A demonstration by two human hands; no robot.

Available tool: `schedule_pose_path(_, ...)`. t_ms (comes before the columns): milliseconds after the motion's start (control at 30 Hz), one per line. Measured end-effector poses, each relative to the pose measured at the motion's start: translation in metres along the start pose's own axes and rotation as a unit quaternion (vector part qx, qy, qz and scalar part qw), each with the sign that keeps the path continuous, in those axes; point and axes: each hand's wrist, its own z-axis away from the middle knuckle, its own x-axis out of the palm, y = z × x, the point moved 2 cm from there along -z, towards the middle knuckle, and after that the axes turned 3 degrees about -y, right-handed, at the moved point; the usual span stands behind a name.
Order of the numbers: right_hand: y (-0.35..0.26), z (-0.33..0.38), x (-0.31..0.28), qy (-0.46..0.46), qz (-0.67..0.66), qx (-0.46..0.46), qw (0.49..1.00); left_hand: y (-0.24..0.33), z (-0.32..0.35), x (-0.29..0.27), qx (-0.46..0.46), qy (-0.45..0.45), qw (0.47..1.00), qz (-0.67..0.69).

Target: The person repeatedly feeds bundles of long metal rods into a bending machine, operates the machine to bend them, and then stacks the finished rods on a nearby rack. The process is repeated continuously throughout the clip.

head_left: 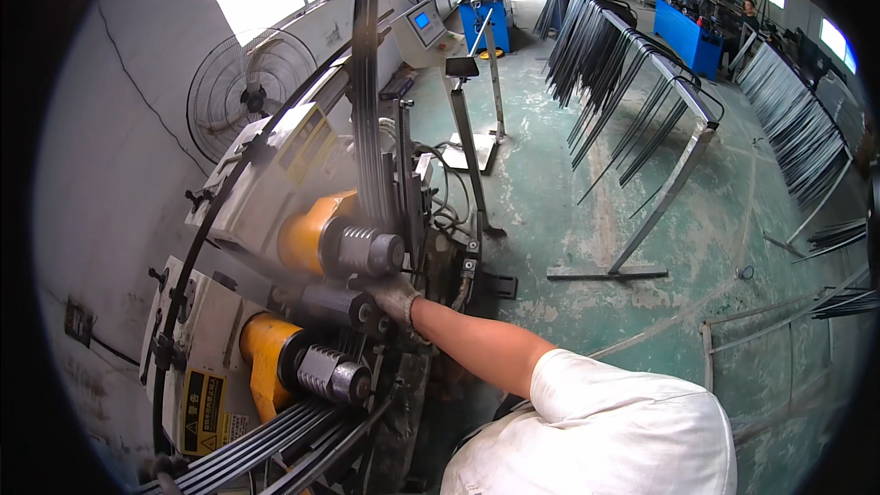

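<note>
My right hand [396, 299], in a pale work glove, reaches left into a bending machine [261, 197]. It is beside a dark ribbed roller [341, 305], between two larger metal rollers. The fingers are hidden behind the machine parts, so whether they grip anything does not show. Just above the hand stands a bundle of thin dark metal rods [365, 101], close to the upper roller [370, 249] and its yellow arm [316, 231]. Another bundle of rods [266, 447] runs out to the lower left below the lower roller [335, 374]. My left hand is not in view.
A wall fan [252, 96] and a control panel [423, 24] stand beyond the machine. Hoses [449, 206] and a metal post [469, 147] are to its right. Farther right, a rack [674, 78] carries hanging bent rods. Blue benches [686, 39] and other people are at the back.
</note>
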Motion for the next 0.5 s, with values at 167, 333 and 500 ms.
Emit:
schedule_pose_path(167,0.009,-0.008,0.001,0.01,-0.024,-0.042,0.999,-0.003,-0.032,0.05,-0.031,-0.066,0.995,0.063)
schedule_pose_path(333,0.006,-0.005,-0.002,0.002,-0.053,-0.01,0.999,0.076,-0.038,0.12,-0.045,-0.125,0.99,0.037)
schedule_pose_path(500,-0.007,0.003,-0.001,-0.017,-0.039,-0.008,0.999,0.074,-0.058,0.157,-0.001,-0.252,0.964,0.089)
